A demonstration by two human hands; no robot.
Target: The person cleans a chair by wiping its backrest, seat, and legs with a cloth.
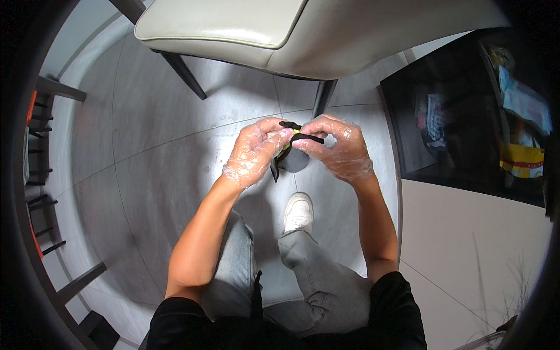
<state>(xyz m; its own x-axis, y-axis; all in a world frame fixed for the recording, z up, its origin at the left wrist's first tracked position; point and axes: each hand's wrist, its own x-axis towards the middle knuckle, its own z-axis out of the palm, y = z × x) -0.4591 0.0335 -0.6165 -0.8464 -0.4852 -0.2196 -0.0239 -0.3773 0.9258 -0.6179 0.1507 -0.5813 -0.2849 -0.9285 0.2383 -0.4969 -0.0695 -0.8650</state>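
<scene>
Both my hands wear thin, clear plastic gloves and meet over the floor in the middle of the view. My left hand (256, 146) pinches the near-left part of a small fabric item (284, 152) in black and yellow. My right hand (339, 146) grips its other side, with a black strip (309, 138) running along the fingertips. One black end hangs down below my left hand. A round grey piece (294, 161) shows beneath; whether it is joined to the fabric, I cannot tell. My fingers hide much of the item.
A cream leather-look chair (210, 26) with dark legs stands just ahead. To the right is a cabinet with a dark glossy top or opening (463, 113), with packets in it. My white shoe (299, 212) rests on the grey tiled floor (153, 183). Dark furniture legs (83, 282) stand at left.
</scene>
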